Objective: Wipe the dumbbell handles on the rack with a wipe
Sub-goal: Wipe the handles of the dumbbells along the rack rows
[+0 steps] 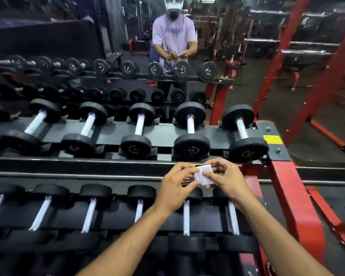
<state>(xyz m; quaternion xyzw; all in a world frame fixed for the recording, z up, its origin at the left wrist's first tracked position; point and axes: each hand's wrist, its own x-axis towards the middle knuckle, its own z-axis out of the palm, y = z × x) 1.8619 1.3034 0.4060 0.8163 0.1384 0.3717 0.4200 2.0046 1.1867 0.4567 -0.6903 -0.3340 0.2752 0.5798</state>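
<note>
While both hands pinch the small folded wipe (204, 174) between them above the rack (127, 166), left hand (177, 188) and right hand (225, 180) fingers curled on its edges, I'd judge a tear or drop likely if I tug unevenly; the dumbbell handles (190, 124) sit untouched.

left hand (174, 185) fingers cover part of the wipe (204, 174); dumbbell numbers unreadable.
</note>
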